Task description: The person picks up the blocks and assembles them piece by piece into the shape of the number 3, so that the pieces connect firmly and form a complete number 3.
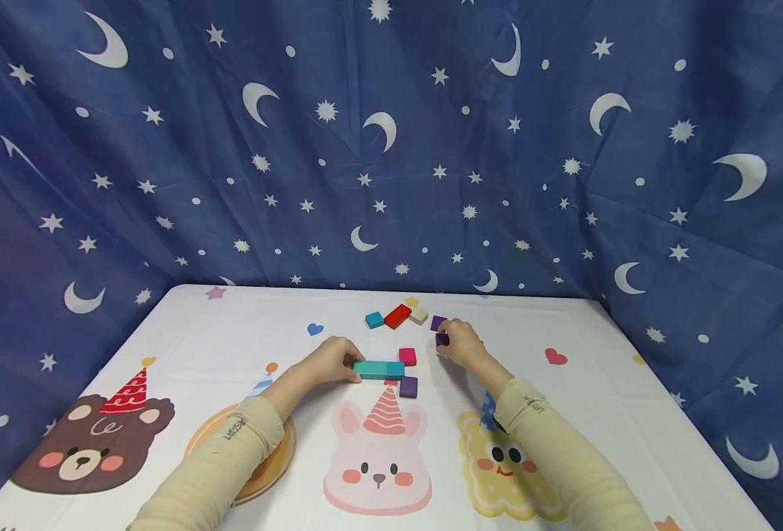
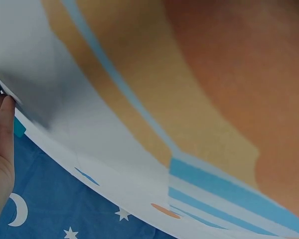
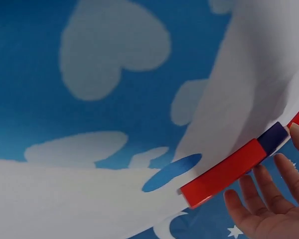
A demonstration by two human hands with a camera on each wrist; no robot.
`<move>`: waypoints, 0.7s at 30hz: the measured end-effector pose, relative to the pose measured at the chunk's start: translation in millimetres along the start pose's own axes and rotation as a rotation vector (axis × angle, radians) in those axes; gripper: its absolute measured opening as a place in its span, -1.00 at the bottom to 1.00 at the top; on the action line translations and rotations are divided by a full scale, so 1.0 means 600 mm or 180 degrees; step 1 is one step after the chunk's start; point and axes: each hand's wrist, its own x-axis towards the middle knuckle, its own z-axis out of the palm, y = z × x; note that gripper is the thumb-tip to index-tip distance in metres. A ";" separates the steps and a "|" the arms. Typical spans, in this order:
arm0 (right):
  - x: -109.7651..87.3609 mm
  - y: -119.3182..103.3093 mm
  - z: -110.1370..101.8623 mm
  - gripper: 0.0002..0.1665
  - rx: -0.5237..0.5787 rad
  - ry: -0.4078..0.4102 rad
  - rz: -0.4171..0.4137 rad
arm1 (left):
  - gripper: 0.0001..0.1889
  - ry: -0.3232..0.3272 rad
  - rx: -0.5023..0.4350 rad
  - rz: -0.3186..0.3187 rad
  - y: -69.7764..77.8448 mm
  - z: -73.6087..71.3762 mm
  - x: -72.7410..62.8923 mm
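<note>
In the head view my left hand (image 1: pixel 330 360) holds the left end of a long teal block (image 1: pixel 370 370), thumb in front and fingers behind. A small blue block (image 1: pixel 395 370) sits against that block's right end. Near it are a pink-red block (image 1: pixel 408 357) and a purple block (image 1: pixel 408 387). My right hand (image 1: pixel 461 343) pinches a dark purple block (image 1: pixel 442 340), partly hidden by the fingertips; another purple block (image 1: pixel 439 323) lies just beyond. In the right wrist view, a purple block (image 3: pixel 273 138) shows at the thumb and fingertips beside a long red block (image 3: pixel 223 173).
Farther back lie a blue block (image 1: pixel 374 320), a red block (image 1: pixel 398 316) and a cream block (image 1: pixel 419 316). The white tablecloth (image 1: pixel 265 310) carries printed animals and hearts. A dark blue curtain (image 1: pixel 431 243) with moons and stars hangs behind the table.
</note>
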 end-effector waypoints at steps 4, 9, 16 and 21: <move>0.006 0.007 0.002 -0.64 -0.0023 -0.0010 -0.0008 | -0.67 0.0008 0.0006 0.0003 -0.001 -0.001 0.000; 0.011 0.016 0.004 -0.63 -0.0037 -0.0049 -0.0028 | -0.67 0.0017 -0.0003 0.0024 -0.003 -0.002 -0.001; 0.012 0.022 0.002 -0.67 -0.0096 -0.0110 -0.0033 | -0.69 0.0001 -0.0020 0.0067 -0.004 0.003 -0.001; 0.015 0.020 -0.002 -0.67 -0.0074 -0.0143 -0.0040 | -0.69 0.0028 -0.0037 0.0045 -0.003 0.005 0.000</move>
